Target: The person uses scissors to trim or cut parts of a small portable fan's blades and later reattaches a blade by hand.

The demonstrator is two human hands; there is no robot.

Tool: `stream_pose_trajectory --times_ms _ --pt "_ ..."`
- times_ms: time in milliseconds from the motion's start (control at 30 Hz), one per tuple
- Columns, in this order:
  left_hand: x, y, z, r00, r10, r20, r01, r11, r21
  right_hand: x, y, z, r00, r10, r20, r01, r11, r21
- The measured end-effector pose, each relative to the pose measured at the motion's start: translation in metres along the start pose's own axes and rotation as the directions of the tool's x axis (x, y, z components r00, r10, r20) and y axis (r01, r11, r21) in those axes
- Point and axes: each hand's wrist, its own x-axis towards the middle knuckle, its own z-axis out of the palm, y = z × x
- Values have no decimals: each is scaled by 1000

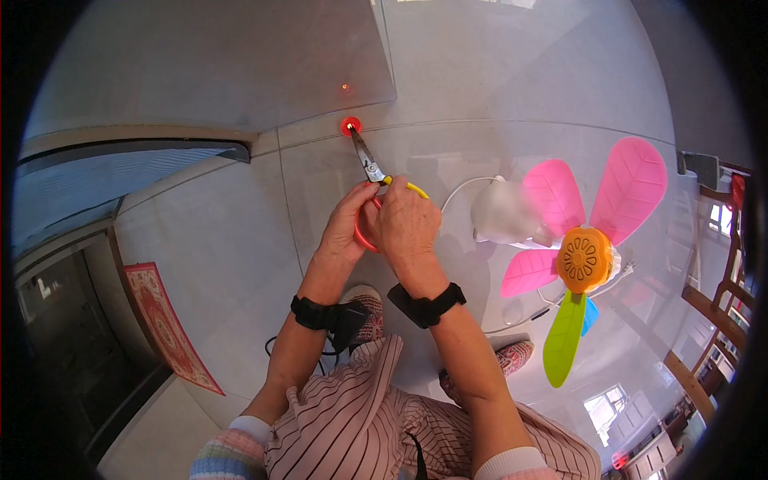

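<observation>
Both my hands grip a pair of scissors (370, 171) with red and yellow handles, angled forward from my body. My left hand (342, 224) closes around the red handle; beside it, my right hand (410, 220) wraps over the handles. The metal tip reaches a small round red object (355, 126) with a pale centre, low beside a glossy grey surface; whether it grips that object I cannot tell. To the right of my hands is a fan with pink and green blades (628, 188), an orange hub (582, 260), a whitish body (496, 212) and a white cord.
A glossy grey block (200, 56) rises at upper left, above a blue strip (72, 192). A red patterned mat (172, 328) lies at left near a dark doorway (64, 320). My feet (512, 360) stand on grey tiles (208, 232). Wooden furniture (700, 312) is at far right.
</observation>
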Motion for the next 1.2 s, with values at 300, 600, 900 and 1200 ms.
stream_pose_trajectory --times_ms 300,600,900,1200 --pt "-2 1 7 1000 -3 -1 3 1000 -7 1 4 5 998 -12 -56 15 999 42" --pt "-1 0 4 1000 -1 24 1 1000 -12 0 4 5 998 -19 -61 22 999 46" --pt "-4 0 6 1000 9 -8 -9 1000 7 0 3 2 999 -1 -35 3 999 37" --pt "-1 0 -1 1000 16 -21 -16 1000 6 7 10 2 979 144 146 -175 958 227"
